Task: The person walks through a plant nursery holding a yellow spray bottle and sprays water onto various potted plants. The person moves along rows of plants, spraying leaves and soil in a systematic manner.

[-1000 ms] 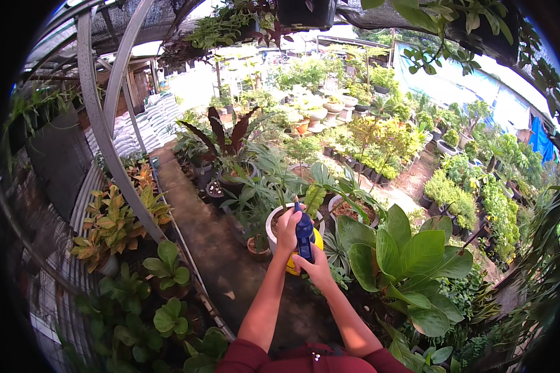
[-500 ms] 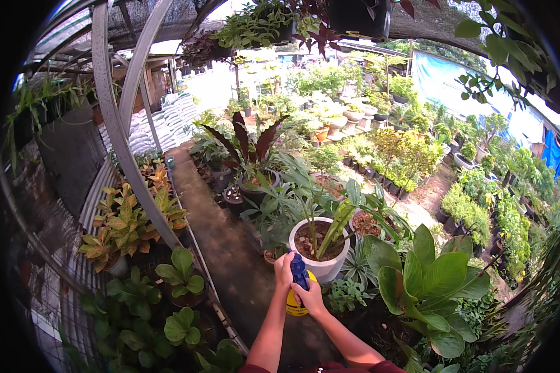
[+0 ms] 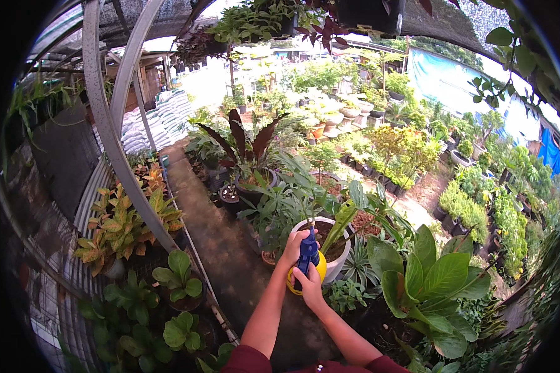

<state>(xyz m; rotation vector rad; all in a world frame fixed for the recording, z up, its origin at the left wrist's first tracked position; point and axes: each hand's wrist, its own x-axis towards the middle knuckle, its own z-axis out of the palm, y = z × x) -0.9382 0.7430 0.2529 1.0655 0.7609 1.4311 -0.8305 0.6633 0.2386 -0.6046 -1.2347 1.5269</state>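
A spray bottle with a yellow body and a dark blue head is held up in front of me in both hands. My left hand is closed at the left side of the blue top. Lower down, my right hand is wrapped round the blue handle, its thumb on the near side. Just beyond the bottle stands a round white pot, partly hidden by it. Out of the soil in the pot rises a plant with thick green stems and a broad leaf.
To the right grows a large broad-leaved plant. A dark-leaved potted plant stands farther off. On the left, a wet concrete path runs past yellow-orange foliage and a curved metal post. Pots hang overhead.
Both hands have raised the spray bottle a little and shifted it slightly right, so that it now covers more of the white pot. The grip stays two-handed.
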